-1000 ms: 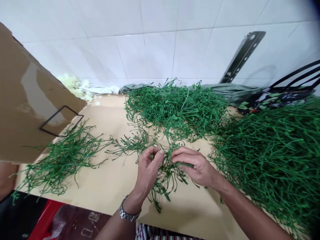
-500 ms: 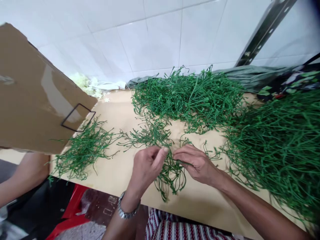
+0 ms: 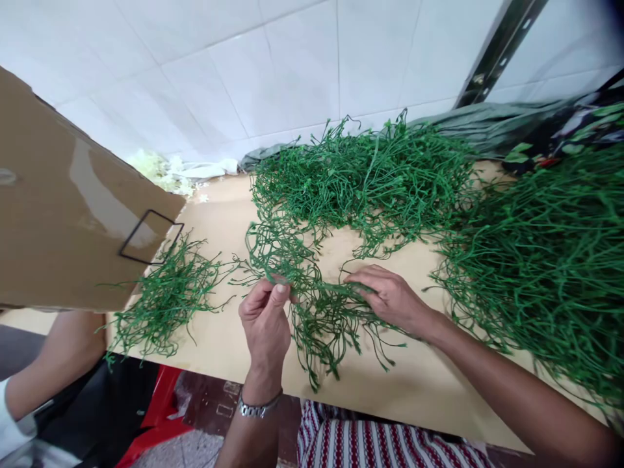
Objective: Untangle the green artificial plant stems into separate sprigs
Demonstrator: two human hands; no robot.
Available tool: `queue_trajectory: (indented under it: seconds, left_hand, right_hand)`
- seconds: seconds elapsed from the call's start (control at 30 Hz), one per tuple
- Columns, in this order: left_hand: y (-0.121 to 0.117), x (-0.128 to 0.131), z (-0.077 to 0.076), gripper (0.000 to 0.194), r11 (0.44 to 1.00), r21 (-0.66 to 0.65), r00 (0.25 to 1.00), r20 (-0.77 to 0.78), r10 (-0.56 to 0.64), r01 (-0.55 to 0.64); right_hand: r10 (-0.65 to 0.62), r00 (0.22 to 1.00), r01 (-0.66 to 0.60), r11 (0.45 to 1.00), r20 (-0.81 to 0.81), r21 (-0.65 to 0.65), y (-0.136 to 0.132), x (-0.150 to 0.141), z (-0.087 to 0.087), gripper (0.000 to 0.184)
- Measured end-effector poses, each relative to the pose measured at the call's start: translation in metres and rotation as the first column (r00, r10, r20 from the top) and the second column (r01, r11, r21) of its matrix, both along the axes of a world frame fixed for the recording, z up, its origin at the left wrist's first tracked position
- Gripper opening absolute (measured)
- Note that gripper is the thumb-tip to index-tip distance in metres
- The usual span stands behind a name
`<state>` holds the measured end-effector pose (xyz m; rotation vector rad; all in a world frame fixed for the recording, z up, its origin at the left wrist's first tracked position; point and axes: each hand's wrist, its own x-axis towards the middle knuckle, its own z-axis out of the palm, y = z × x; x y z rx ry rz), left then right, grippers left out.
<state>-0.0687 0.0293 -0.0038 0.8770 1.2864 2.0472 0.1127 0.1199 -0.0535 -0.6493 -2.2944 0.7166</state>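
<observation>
A tangle of green plastic stems (image 3: 322,312) lies on the tan tabletop (image 3: 419,383) between my hands. My left hand (image 3: 266,322), with a metal watch at the wrist, pinches a few stems between thumb and fingertips and lifts them. My right hand (image 3: 390,296) lies on the tangle to the right, fingers bent over the stems and pressing them down. A big heap of the same stems (image 3: 361,175) sits behind my hands, and a larger heap (image 3: 541,260) fills the right side.
A smaller bunch of stems (image 3: 166,296) lies at the left, by a brown cardboard box (image 3: 63,214). Another person's forearm (image 3: 53,357) shows under the box. White tiled wall (image 3: 273,65) behind; grey plastic sheet (image 3: 487,127) at back right. Red stool (image 3: 156,422) below the table edge.
My left hand has moved left and drawn a strand out of the tangle. My right hand has flattened onto the stems. The view shifted slightly.
</observation>
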Motion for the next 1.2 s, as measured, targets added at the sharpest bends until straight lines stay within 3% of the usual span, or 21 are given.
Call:
queue_trajectory:
  seconds: [0.17, 0.27, 0.37, 0.5, 0.57, 0.67, 0.8, 0.9, 1.03, 1.1, 1.2]
  left_hand:
    - [0.005, -0.003, -0.001, 0.009, 0.998, -0.015, 0.986, 0.156, -0.064, 0.067]
    - [0.007, -0.002, 0.002, 0.012, 0.992, -0.005, 0.965, 0.233, -0.123, 0.128]
    - [0.009, 0.002, 0.004, 0.013, 0.987, -0.015, 0.956, 0.252, -0.151, 0.159]
    - [0.010, 0.006, 0.003, 0.012, 0.986, -0.053, 0.965, 0.217, -0.144, 0.159]
    - [0.011, 0.009, 0.001, 0.013, 0.988, -0.067, 0.975, 0.185, -0.127, 0.141]
    - [0.011, 0.016, 0.000, 0.015, 0.986, -0.087, 0.983, 0.126, -0.133, 0.145]
    - [0.010, 0.026, 0.004, 0.013, 0.969, -0.071, 0.972, 0.006, -0.236, 0.235]
    - [0.010, 0.025, 0.009, 0.009, 0.963, -0.043, 0.964, -0.018, -0.266, 0.265]
    - [0.017, 0.016, 0.016, 0.005, 0.961, 0.033, 0.959, 0.067, -0.275, 0.273]
    - [0.024, 0.011, 0.022, 0.006, 0.953, 0.048, 0.948, 0.098, -0.303, 0.300]
    - [0.040, 0.006, 0.032, 0.011, 0.939, 0.070, 0.933, 0.113, -0.342, 0.336]
  right_hand:
    - [-0.029, 0.989, 0.011, 0.993, -0.146, -0.121, 0.000, 0.006, 0.020, 0.042]
    - [-0.075, 0.976, 0.031, 0.977, -0.202, -0.213, -0.001, 0.006, 0.029, 0.032]
    - [-0.056, 0.985, 0.015, 0.971, -0.165, -0.240, 0.001, 0.006, 0.035, 0.021]
    - [0.098, 0.995, -0.102, 0.954, -0.026, -0.281, 0.009, 0.019, 0.045, 0.039]
    - [0.040, 0.999, -0.045, 0.969, -0.026, -0.244, 0.011, 0.027, 0.054, 0.046]
    - [-0.067, 0.995, 0.059, 0.993, -0.075, -0.103, 0.007, 0.028, 0.068, 0.035]
    - [-0.006, 0.996, -0.004, 0.993, 0.085, 0.119, -0.003, 0.002, 0.067, 0.025]
    - [0.034, 0.999, -0.034, 0.999, 0.005, 0.036, 0.001, -0.011, 0.056, 0.016]
    - [-0.032, 0.983, 0.013, 0.994, -0.181, -0.108, 0.012, -0.007, 0.054, 0.014]
    - [-0.051, 0.978, 0.035, 0.996, -0.201, -0.081, 0.012, -0.002, 0.059, 0.017]
    - [-0.157, 0.945, 0.203, 0.969, -0.285, 0.139, 0.002, 0.007, 0.064, 0.021]
